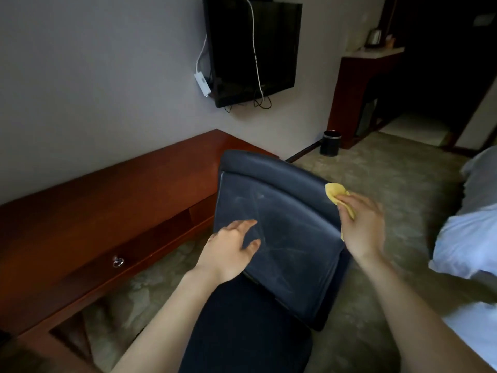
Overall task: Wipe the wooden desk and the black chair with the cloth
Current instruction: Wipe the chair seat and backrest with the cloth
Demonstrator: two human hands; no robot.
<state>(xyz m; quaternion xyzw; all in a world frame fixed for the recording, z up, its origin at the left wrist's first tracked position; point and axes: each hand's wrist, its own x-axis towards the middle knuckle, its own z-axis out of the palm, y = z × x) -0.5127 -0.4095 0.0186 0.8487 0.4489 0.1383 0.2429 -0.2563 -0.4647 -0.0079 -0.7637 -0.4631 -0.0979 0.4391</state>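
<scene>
Head view: the black chair [277, 232] has its backrest between both hands, long axis running from 11 to 5 o'clock. The left hand [231, 251] rests on its left edge, fingers straight. The right hand [363, 227] pinches the yellow cloth [336, 193] at the right edge, so the streaked panel lies at 9 o'clock from the cloth. The wooden desk [94, 211] stretches away at 9 o'clock of the left hand.

We see the carpeted floor [390, 179] carrying the black chair [290, 238] beneath our left hand [231, 249], the wooden table [94, 211] left of it, and a bin [330, 143] beyond our right hand [363, 224].
</scene>
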